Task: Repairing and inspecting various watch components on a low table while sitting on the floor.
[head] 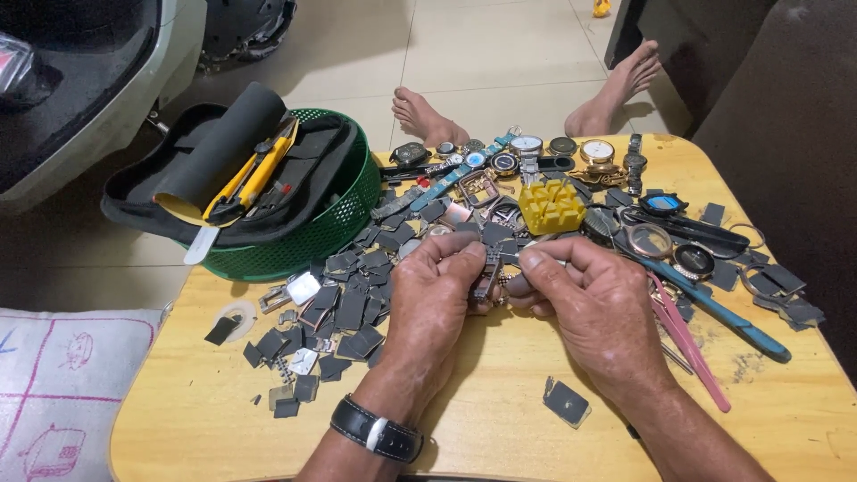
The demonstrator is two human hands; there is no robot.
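Pinching a short piece of metal watch band between thumb and forefinger, the left hand holds it upright above the middle of the wooden table. The right hand closes its fingertips on a thin tool whose tip meets the band; the tool is too small to tell its kind. Judging by this, the step in hand is working on a link or pin of the band, and the next move calls for a steady left grip and a fine, straight push from the right. Dark flat watch parts lie scattered to the left, a yellow block sits just beyond the hands, and watches line the far edge. Pink tweezers lie to the right, a green basket far left.
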